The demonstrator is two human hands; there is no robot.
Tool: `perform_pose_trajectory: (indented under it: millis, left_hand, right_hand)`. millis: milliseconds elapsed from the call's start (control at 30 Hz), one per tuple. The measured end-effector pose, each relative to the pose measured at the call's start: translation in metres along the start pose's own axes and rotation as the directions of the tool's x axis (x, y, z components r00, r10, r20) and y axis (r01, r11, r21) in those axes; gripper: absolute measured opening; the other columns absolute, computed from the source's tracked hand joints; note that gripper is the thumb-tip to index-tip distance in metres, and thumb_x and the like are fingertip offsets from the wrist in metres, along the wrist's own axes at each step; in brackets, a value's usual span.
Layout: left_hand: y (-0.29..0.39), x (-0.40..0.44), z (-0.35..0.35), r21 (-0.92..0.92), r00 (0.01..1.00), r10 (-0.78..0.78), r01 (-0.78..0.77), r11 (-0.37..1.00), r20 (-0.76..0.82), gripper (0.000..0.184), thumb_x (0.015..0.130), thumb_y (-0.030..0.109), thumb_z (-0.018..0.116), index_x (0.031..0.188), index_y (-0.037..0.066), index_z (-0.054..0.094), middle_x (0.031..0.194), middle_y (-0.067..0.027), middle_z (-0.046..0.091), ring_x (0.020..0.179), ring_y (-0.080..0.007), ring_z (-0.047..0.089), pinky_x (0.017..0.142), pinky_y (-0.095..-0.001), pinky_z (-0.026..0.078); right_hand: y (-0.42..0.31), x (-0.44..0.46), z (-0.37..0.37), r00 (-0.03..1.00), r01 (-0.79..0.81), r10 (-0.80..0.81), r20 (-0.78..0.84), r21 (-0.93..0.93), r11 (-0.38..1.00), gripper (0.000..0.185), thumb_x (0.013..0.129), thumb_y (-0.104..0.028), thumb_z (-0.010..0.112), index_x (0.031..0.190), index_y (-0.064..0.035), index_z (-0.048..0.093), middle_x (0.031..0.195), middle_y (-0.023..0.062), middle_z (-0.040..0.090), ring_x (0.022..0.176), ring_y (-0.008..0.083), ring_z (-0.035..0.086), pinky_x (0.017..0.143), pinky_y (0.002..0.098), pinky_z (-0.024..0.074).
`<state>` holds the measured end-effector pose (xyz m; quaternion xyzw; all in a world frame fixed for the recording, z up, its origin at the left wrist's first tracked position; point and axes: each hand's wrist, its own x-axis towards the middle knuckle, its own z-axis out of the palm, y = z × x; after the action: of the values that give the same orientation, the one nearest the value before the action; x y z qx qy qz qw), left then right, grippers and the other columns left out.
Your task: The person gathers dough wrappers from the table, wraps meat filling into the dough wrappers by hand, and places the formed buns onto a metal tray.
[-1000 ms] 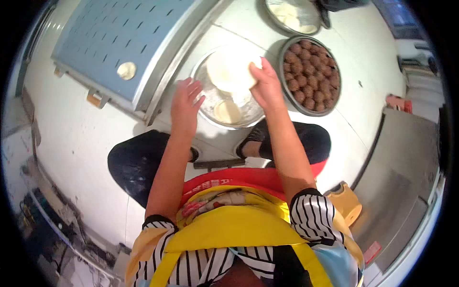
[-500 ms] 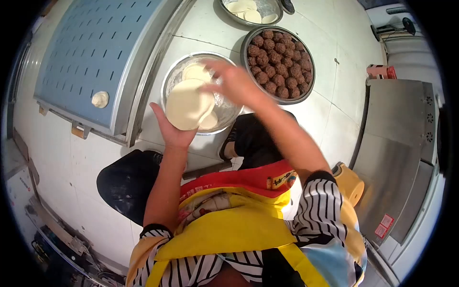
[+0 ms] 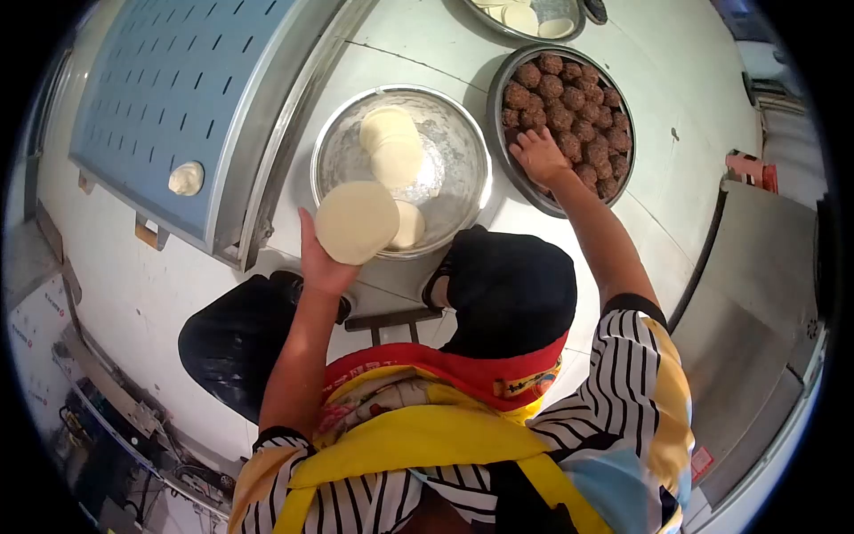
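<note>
My left hand (image 3: 327,266) holds a round, pale dough wrapper (image 3: 358,222), its thumb at the left edge and the wrapper hiding the fingers. Behind that wrapper stands a steel bowl (image 3: 463,178) with several more dough wrappers (image 3: 397,160) overlapping inside, and one lying apart near the bowl's front. To the right, a round tray (image 3: 500,111) is packed with dark brown filling balls (image 3: 583,132). My right hand (image 3: 541,158) reaches over the tray's near-left side, fingers bent down around a filling ball that they mostly cover.
A blue slotted panel (image 3: 169,116) with a metal frame stands at left, a filled dough bun (image 3: 187,178) on it. A second bowl (image 3: 578,27) of wrappers is at the top. A steel cabinet (image 3: 756,276) is at right. My knees (image 3: 516,285) flank the bowl.
My right hand has left the wrapper in my left hand and moved right, onto the filling balls. My left hand still holds a wrapper. The view has shifted slightly.
</note>
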<state>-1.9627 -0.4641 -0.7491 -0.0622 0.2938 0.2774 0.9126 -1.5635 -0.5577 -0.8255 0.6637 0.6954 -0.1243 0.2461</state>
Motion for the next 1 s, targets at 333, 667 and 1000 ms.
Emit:
perform_pose_trajectory:
  millis: [333,667,1000]
  left_hand:
    - [-0.014,0.023,0.018,0.009,0.999,-0.04,0.04,0.999,0.011,0.072,0.091,0.061,0.029,0.136,0.005,0.035,0.138,-0.0147,0.04,0.127,-0.0304,0.039,0.106,-0.0477,0.029]
    - [-0.016,-0.027,0.061,0.077,0.965,0.025,-0.047,0.996,0.262,0.072,0.092,0.06,0.022,0.136,0.004,0.033,0.133,-0.0147,0.043,0.123,-0.0284,0.043,0.105,-0.0441,0.032]
    - [0.035,-0.141,0.047,0.33,0.938,0.275,-0.333,0.883,0.209,0.041,0.08,0.001,0.06,0.119,-0.001,0.048,0.109,-0.0125,0.057,0.099,-0.022,0.059,0.087,-0.0358,0.049]
  right_hand:
    - [-0.022,-0.038,-0.114,0.942,-0.067,0.277,-0.186,0.707,0.704,0.054,0.062,-0.017,0.074,0.112,-0.0064,0.056,0.11,0.0125,0.053,0.106,0.0282,0.052,0.094,0.0413,0.0388]
    - [-0.179,-0.074,-0.26,0.9,0.336,-0.008,-0.436,0.682,0.65,0.048,0.065,-0.02,0.076,0.107,-0.0042,0.058,0.098,0.0143,0.059,0.094,0.0349,0.057,0.079,0.0387,0.0474]
    - [-0.236,-0.087,-0.289,0.922,0.266,0.22,-0.32,0.933,0.242,0.023,0.085,-0.014,0.062,0.103,-0.0002,0.064,0.081,0.001,0.06,0.068,0.0094,0.054,0.06,0.0236,0.0446]
